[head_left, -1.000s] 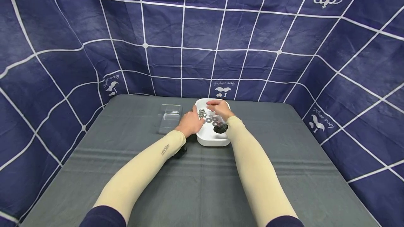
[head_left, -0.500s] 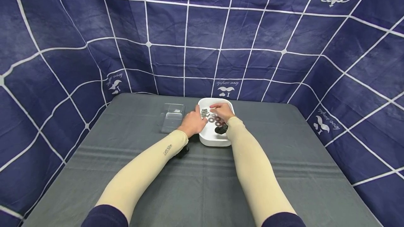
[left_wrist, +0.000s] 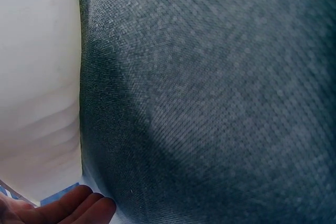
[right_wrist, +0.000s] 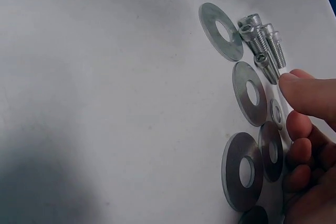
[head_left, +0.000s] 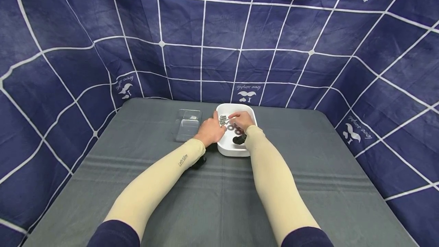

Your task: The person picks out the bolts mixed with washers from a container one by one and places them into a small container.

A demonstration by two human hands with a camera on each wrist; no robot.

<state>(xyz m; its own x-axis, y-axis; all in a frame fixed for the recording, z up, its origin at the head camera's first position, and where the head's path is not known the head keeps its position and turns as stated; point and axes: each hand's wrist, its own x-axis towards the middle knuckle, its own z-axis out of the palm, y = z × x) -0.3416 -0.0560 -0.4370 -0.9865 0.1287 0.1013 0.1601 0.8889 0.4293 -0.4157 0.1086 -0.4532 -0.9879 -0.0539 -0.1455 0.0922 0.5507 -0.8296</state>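
A white tray [head_left: 233, 151] stands on the grey cloth-covered table. My left hand [head_left: 210, 130] grips its left wall, thumb over the rim and other fingers [left_wrist: 97, 208] along the outside. Inside the tray lie several silver socket-head bolts [right_wrist: 257, 38] in a cluster, with several flat metal washers [right_wrist: 249, 93] in front of them, one of which is small [right_wrist: 276, 114]. My right hand [head_left: 242, 119] reaches into the tray, thumb and index fingertips together right at a bolt's threaded end, the other fingers curled. Whether a bolt is pinched there I cannot tell.
Left of the tray lies a clear plastic box [head_left: 189, 127] with compartments. A black wrist camera [head_left: 239, 139] on the right wrist hangs over the tray's near half. Dark blue checked cloth [head_left: 219, 64] stands behind the table and at both sides.
My right fingertips have come slightly nearer, down toward the bolts in the tray. The left hand stays on the tray's wall. The head view has shifted a little.
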